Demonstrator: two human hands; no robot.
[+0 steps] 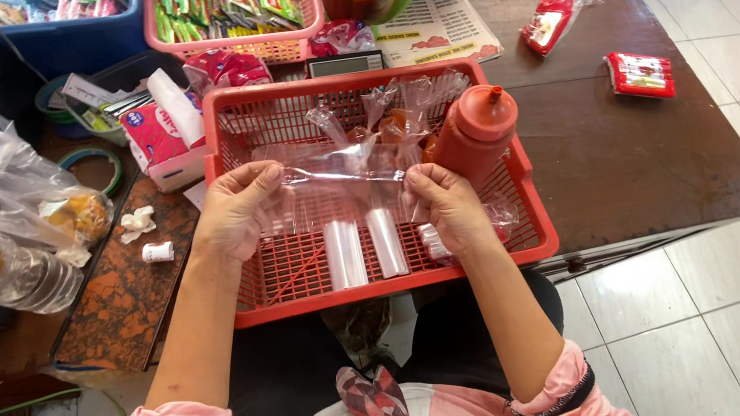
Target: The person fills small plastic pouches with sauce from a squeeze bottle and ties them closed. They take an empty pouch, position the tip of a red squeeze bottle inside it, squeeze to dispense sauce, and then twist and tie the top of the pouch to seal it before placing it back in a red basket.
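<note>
Clear plastic bag (335, 172) stretched crosswise between left hand (233, 215) and right hand (449, 205), both sets of fingers pinching its ends.

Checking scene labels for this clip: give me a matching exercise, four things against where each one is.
Things:
1. clear plastic bag
2. red squeeze bottle
3. rolled clear bags
4. red sachet

Places:
A. lying on the red basket floor, near the person
B. alone on the brown table, right of the basket
C. stretched between the left hand and right hand
D. leaning in the basket's right side

Pairs: 1-C, 2-D, 3-A, 4-B
</note>
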